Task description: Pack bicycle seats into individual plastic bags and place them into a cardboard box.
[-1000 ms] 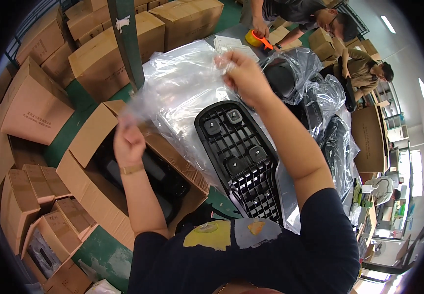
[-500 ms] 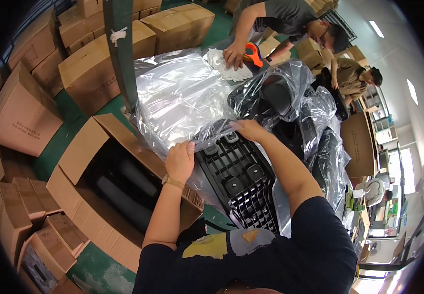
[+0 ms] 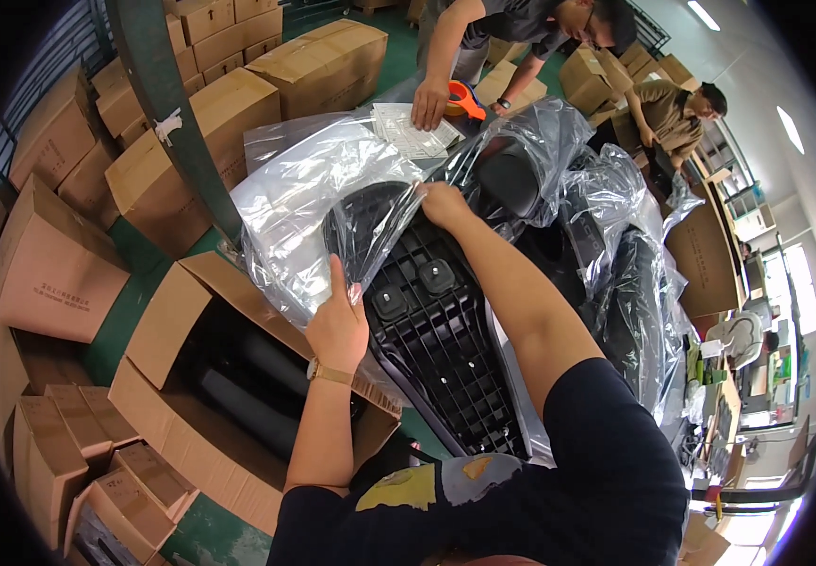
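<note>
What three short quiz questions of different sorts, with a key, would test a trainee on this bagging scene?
1. True or false: the left hand grips the edge of the clear plastic bag.
2. Multiple choice: the black ribbed plastic part lies A) fully inside the open cardboard box, B) partly inside the bag, C) on the floor.
3. Fill in: the right hand holds the bag at the part's ___ end.

Key: 1 true; 2 B; 3 far. The bag covers only the far end of the part, and the ribbed underside nearer the person is bare.
</note>
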{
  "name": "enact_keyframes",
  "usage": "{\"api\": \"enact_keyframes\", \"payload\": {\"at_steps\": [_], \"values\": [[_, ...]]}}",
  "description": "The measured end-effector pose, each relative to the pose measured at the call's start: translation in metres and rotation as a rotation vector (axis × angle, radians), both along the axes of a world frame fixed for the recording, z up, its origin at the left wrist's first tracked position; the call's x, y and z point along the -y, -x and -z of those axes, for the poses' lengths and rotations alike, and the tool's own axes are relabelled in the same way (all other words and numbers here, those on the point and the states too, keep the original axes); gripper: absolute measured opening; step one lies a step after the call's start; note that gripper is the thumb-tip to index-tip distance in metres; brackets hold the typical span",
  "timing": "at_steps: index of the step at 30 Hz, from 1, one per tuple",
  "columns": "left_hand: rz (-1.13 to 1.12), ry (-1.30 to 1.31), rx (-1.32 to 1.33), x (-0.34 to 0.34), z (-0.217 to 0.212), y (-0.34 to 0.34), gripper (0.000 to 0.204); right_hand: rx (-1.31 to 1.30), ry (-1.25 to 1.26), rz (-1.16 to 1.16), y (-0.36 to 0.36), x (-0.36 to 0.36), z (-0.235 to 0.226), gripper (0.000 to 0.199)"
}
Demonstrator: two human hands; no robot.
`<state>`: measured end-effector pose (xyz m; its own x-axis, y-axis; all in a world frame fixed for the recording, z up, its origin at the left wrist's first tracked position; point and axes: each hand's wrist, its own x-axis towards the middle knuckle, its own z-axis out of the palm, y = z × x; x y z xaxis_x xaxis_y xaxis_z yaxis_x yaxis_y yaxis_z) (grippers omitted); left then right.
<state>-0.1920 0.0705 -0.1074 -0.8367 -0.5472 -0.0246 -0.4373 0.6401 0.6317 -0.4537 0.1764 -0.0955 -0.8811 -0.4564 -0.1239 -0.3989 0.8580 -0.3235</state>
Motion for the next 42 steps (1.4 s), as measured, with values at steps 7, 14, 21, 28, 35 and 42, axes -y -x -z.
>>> {"api": "enact_keyframes", "payload": {"at_steps": [7,14,21,28,35,42], "values": [[0.02,-0.052,-0.068,-0.013,0.009,-0.024,0.045,0.241,0.564,-0.042,-0.08,-0.103,0.008,0.037],[0.128,0.198,-0.499,-0.026,0.015,-0.046,0.04,0.33,0.272,0.204,-0.207,-0.217,0.013,0.039],[0.25,0.117,-0.57,-0.019,-0.003,-0.006,0.02,0.555,0.321,0.505,-0.364,-0.318,0.014,0.033],[0.386,0.181,-0.676,-0.024,-0.013,-0.013,0.016,1.321,1.156,0.919,-0.4,-0.314,0.059,0.044],[0.649,0.175,-0.72,-0.098,-0.08,-0.04,0.014,1.263,1.49,0.646,-0.414,-0.29,0.018,0.048],[0.801,0.268,-0.886,-0.177,-0.128,-0.083,0.019,1.268,1.762,0.533,-0.432,-0.282,0.009,0.051]]}}
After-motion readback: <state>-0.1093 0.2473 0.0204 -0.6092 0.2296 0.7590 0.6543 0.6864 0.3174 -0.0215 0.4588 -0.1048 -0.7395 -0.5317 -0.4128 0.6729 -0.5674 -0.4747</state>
